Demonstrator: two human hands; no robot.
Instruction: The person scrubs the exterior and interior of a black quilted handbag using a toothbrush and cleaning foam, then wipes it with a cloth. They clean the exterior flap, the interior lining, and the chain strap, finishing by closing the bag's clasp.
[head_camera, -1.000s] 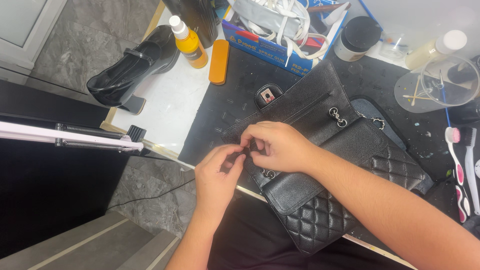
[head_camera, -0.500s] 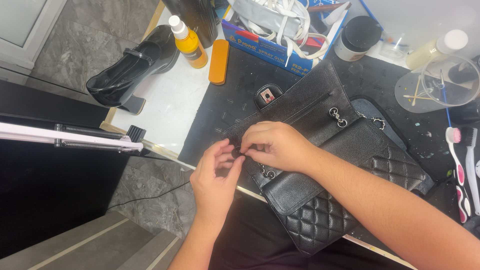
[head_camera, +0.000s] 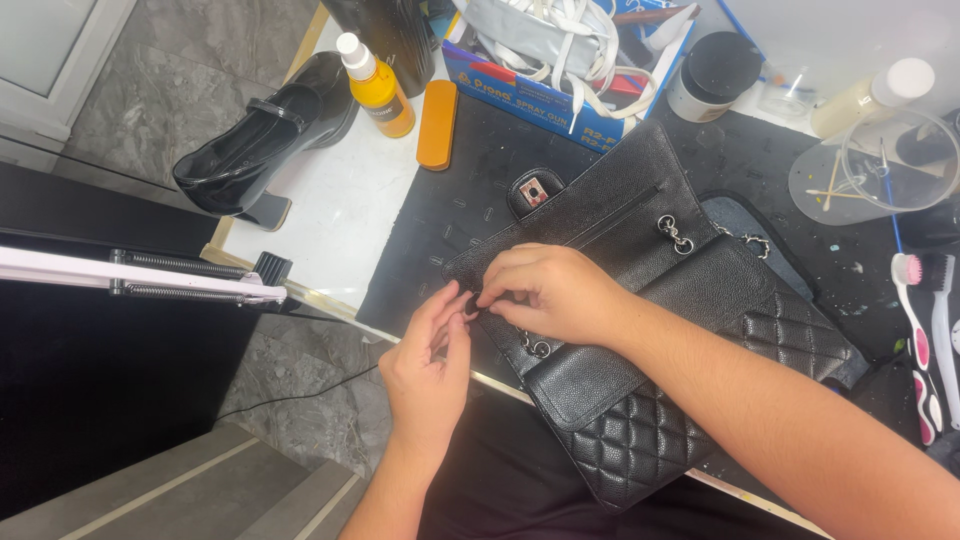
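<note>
Black quilted bag (head_camera: 690, 400) lies open on the dark mat (head_camera: 480, 190), flap turned back, chain showing at the eyelets. Both hands meet at the flap's near edge: right hand (head_camera: 555, 295) curled over it, fingertips pinching the edge; left hand (head_camera: 430, 365) below, fingers pressed to the same spot. What sits between them, cannot tell.

Blue box (head_camera: 520, 85) behind holds white straps and cloth. Clear bowl (head_camera: 885, 165) at right holds thin sticks. Black shoe (head_camera: 265, 140), orange bottle (head_camera: 375, 90) nearby.

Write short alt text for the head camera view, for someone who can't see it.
Two hands, left hand and right hand, pinch the corner of an open black quilted handbag on a dark work mat. A black shoe and orange spray bottle sit behind.
</note>
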